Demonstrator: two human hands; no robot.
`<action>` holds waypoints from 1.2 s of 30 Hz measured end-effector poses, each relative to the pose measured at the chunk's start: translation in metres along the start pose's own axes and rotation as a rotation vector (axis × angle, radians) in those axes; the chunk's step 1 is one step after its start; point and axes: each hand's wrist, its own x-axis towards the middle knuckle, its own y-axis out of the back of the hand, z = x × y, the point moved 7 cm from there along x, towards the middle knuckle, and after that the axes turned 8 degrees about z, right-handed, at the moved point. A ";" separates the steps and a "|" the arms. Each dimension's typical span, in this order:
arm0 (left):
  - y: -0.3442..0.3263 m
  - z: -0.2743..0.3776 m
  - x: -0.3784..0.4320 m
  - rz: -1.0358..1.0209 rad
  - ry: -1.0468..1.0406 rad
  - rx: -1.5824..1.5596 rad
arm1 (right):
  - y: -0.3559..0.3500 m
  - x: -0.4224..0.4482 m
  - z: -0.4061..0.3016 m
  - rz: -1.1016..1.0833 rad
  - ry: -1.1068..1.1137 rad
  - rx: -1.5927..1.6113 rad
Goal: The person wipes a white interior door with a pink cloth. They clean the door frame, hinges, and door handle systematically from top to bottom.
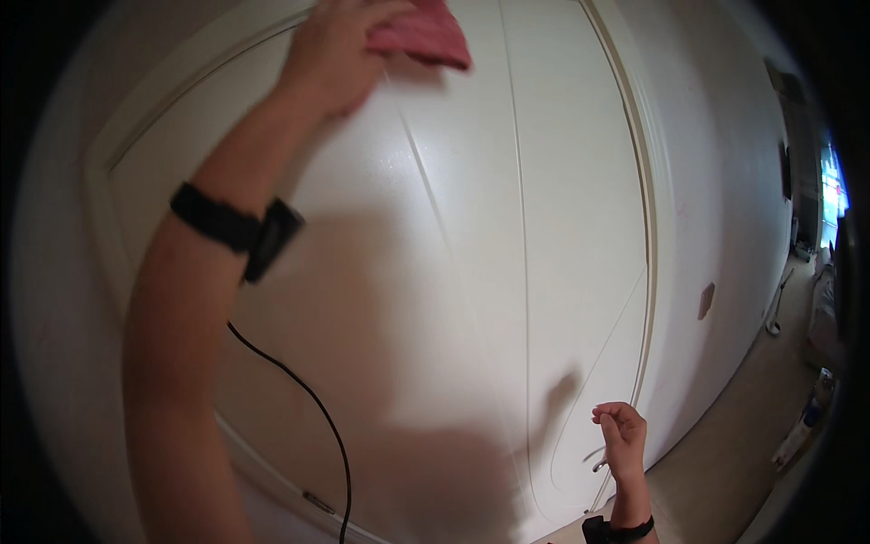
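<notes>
My left hand point(333, 58) is raised to the upper part of a white door point(462, 204) and grips a folded pink-red cloth point(425, 34). The cloth lies close to or against the door face, its top cut off by the picture's upper edge; hand and cloth are slightly blurred. Lower right, my right hand point(622, 435) hovers with loosely curled fingers and nothing seen in it. Just beside it in the picture is the metal door handle point(599, 465), partly hidden by the hand; whether they touch I cannot tell. Thin grooves run down the door.
Black straps with small devices circle my left forearm point(217, 217) and right wrist point(622, 532). A black cable point(309, 391) hangs by my left arm. A door hinge point(318, 502) shows lower left. Right of the door frame point(646, 204), a wall switch point(706, 301) and cluttered floor appear.
</notes>
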 end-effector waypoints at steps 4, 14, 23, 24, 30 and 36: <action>-0.005 -0.021 0.032 -0.266 0.251 0.037 | 0.009 0.001 0.009 0.034 -0.022 0.000; -0.019 -0.006 0.023 -0.248 0.084 0.089 | -0.001 0.001 0.005 0.027 -0.019 -0.063; -0.004 0.065 -0.050 -0.542 0.159 0.078 | -0.033 0.001 0.000 -0.073 -0.012 -0.053; -0.003 0.079 -0.054 -0.670 0.256 0.091 | -0.038 -0.001 0.001 -0.090 -0.012 -0.048; -0.009 0.115 -0.149 -0.262 -0.049 0.047 | -0.042 0.001 0.003 -0.104 -0.009 -0.033; -0.002 0.199 -0.228 -0.267 -0.053 -0.019 | -0.038 0.001 0.001 -0.115 0.010 -0.022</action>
